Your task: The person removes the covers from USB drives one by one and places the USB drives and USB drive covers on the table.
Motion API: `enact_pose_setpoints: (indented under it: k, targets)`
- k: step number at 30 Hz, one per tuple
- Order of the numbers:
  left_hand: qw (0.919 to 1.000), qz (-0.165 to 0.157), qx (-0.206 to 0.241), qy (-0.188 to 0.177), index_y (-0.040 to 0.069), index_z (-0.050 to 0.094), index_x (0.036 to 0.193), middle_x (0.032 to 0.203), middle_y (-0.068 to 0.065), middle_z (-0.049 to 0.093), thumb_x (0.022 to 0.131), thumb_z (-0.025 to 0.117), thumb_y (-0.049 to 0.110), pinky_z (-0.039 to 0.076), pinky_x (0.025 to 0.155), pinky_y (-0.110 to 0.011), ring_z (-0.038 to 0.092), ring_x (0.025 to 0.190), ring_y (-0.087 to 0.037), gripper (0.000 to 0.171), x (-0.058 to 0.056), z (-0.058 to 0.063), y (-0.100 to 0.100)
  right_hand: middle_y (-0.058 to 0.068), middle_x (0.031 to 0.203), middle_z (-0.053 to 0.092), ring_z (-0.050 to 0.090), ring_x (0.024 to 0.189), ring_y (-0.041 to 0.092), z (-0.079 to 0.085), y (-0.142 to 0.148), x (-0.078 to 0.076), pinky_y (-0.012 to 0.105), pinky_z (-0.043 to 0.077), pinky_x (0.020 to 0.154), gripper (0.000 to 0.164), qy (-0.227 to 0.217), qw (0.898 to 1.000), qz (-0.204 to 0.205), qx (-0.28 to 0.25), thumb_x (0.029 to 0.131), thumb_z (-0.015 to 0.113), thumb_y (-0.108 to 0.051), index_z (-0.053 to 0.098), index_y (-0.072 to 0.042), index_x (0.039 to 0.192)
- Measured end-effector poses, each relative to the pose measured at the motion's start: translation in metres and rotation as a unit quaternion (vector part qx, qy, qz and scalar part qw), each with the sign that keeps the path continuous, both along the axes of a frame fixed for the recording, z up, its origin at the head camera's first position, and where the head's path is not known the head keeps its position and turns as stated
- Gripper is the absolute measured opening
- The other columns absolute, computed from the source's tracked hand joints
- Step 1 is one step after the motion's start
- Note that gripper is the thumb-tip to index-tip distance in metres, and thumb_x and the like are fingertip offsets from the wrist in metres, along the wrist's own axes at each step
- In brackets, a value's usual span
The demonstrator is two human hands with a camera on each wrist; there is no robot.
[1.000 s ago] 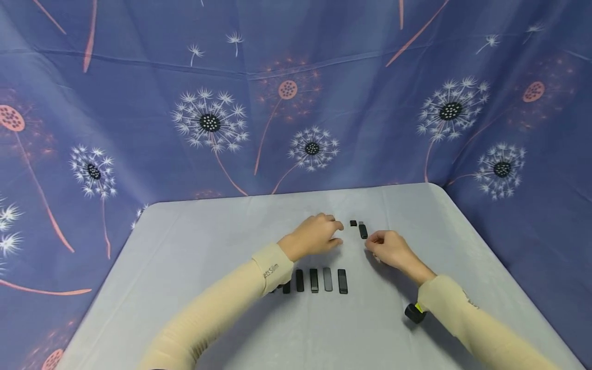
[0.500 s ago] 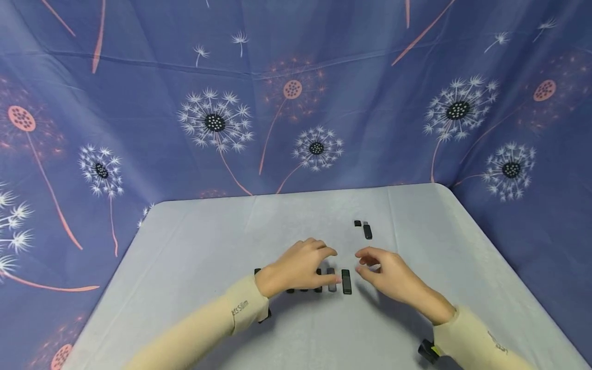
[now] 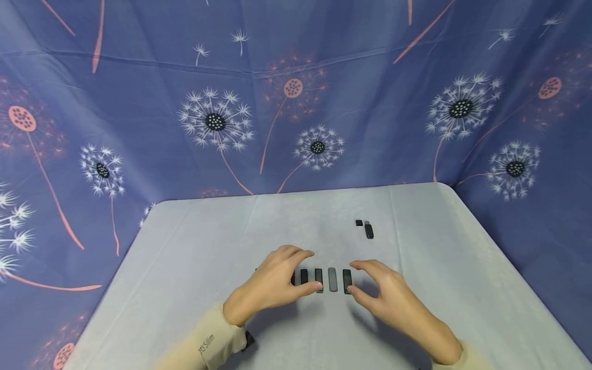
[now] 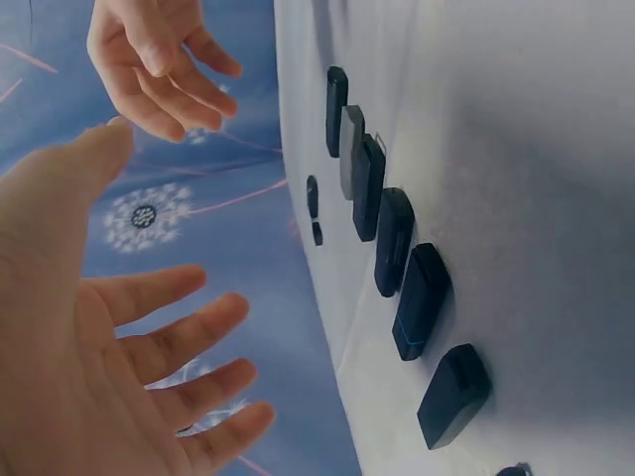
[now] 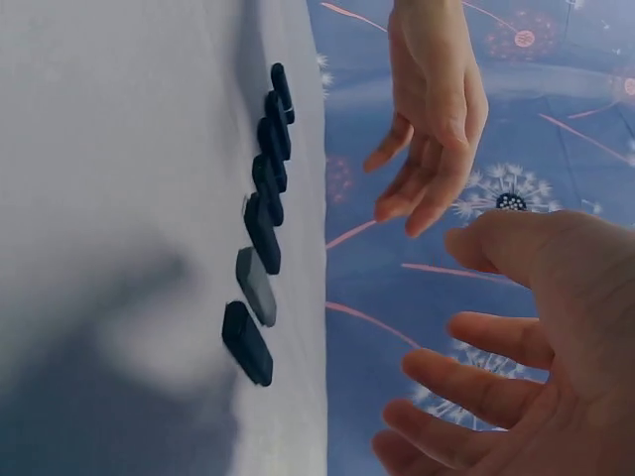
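A gray stick (image 3: 332,279) is laid on the pale surface (image 3: 208,231) as part of a row of seven small, flat sticks. Just to the right of the gray stick, an end stick (image 3: 347,281) is placed, and it is dark. To the left of the gray stick, five more dark sticks (image 5: 262,233) are lined up, and some are partly covered by the left hand (image 3: 273,277) in the head view. That hand is held above the row, left of the gray stick, with its fingers spread wide. The right hand (image 3: 393,295) is held up to the right of the gray stick, and its fingers are spread wide too. Farther back than the gray stick and to its right, a loose black stick (image 3: 369,229) is laid beside a little black cap (image 3: 358,223). Behind the gray stick, a blue cloth (image 3: 370,103) is hung.
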State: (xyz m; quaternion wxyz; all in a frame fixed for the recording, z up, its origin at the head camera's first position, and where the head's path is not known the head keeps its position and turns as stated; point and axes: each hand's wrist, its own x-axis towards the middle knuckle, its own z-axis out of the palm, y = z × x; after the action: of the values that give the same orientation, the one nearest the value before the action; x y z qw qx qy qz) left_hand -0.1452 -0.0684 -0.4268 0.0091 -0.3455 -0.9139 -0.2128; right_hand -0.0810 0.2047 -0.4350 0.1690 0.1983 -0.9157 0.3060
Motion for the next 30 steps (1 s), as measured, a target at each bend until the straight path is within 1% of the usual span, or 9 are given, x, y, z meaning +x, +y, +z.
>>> enact_pose_setpoints:
  k: [3,8,10,14,19,23,26,28,30]
  targets:
    - [0.9998,0.014,0.005,0.016,0.020,0.059,0.145,0.138,0.000,0.063,0.092,0.057,0.075,0.048,0.106,-0.052,0.055,0.133,-0.022,0.076,0.008,0.001,-0.004,-0.003,0.119,0.072,0.070,0.110,0.019,0.002,-0.006,0.003,0.044,0.058,0.090,0.045,0.017,1.000,0.000,0.016,0.083,0.086,-0.022,0.070,-0.012,0.124]
    - [0.9990,0.033,0.010,0.028,0.020,0.052,0.152,0.146,-0.003,0.059,0.091,0.060,0.073,0.044,0.111,-0.057,0.048,0.144,-0.031,0.082,0.020,-0.001,-0.009,-0.002,0.122,0.070,0.068,0.112,0.020,0.005,-0.015,0.008,0.044,0.059,0.091,0.051,0.034,0.999,-0.002,0.021,0.080,0.089,-0.023,0.069,-0.011,0.125]
    - [0.9987,0.039,0.009,0.030,0.019,0.048,0.155,0.150,-0.005,0.057,0.091,0.059,0.073,0.041,0.114,-0.059,0.044,0.147,-0.036,0.085,0.024,-0.002,-0.012,0.000,0.124,0.069,0.068,0.115,0.022,0.006,-0.019,0.011,0.045,0.058,0.092,0.053,0.037,0.999,-0.001,0.022,0.080,0.089,-0.023,0.068,-0.010,0.127]
    - [0.9984,0.051,0.002,0.024,0.018,0.041,0.159,0.157,-0.009,0.050,0.091,0.057,0.076,0.036,0.117,-0.061,0.036,0.151,-0.038,0.091,0.032,-0.003,-0.015,0.006,0.130,0.068,0.065,0.123,0.030,0.008,-0.026,0.015,0.050,0.056,0.097,0.057,0.032,0.999,-0.004,0.027,0.081,0.088,-0.026,0.067,-0.008,0.131]
    - [0.9977,0.066,-0.001,0.017,0.020,0.035,0.162,0.162,-0.008,0.043,0.091,0.052,0.079,0.031,0.119,-0.063,0.027,0.155,-0.037,0.094,0.037,-0.002,-0.017,0.015,0.140,0.063,0.054,0.136,0.044,0.007,-0.034,0.018,0.064,0.050,0.101,0.063,-0.004,1.000,-0.020,0.012,0.083,0.087,-0.028,0.063,-0.007,0.138]
    - [0.9975,0.069,0.001,0.017,0.023,0.028,0.164,0.167,-0.008,0.034,0.093,0.051,0.077,0.026,0.121,-0.065,0.019,0.158,-0.034,0.093,0.038,0.000,-0.013,0.021,0.148,0.056,0.044,0.142,0.050,0.004,-0.038,0.019,0.070,0.043,0.105,0.071,-0.037,0.999,-0.036,0.002,0.084,0.086,-0.030,0.058,-0.007,0.145]
    - [0.9975,0.069,-0.002,0.010,0.025,0.022,0.165,0.169,-0.008,0.026,0.094,0.051,0.076,0.019,0.123,-0.066,0.011,0.159,-0.033,0.092,0.038,0.000,-0.008,0.024,0.157,0.045,0.034,0.146,0.054,0.002,-0.040,0.018,0.077,0.034,0.107,0.083,-0.068,0.996,-0.051,0.018,0.084,0.085,-0.041,0.050,-0.008,0.152]
    - [0.9976,0.069,-0.008,0.006,0.026,0.019,0.166,0.170,-0.009,0.023,0.094,0.049,0.076,0.014,0.124,-0.066,0.008,0.159,-0.034,0.092,0.038,-0.001,-0.004,0.025,0.163,0.033,0.025,0.149,0.056,0.001,-0.041,0.018,0.081,0.028,0.107,0.094,-0.094,0.993,-0.058,0.033,0.083,0.083,-0.051,0.043,-0.009,0.157]
    - [0.9977,0.067,-0.014,0.000,0.025,0.018,0.166,0.171,-0.010,0.020,0.095,0.045,0.078,0.012,0.124,-0.067,0.005,0.159,-0.034,0.093,0.038,-0.003,0.001,0.026,0.166,0.024,0.019,0.150,0.058,0.000,-0.041,0.018,0.083,0.025,0.106,0.105,-0.114,0.990,-0.065,0.052,0.081,0.079,-0.063,0.036,-0.011,0.161]
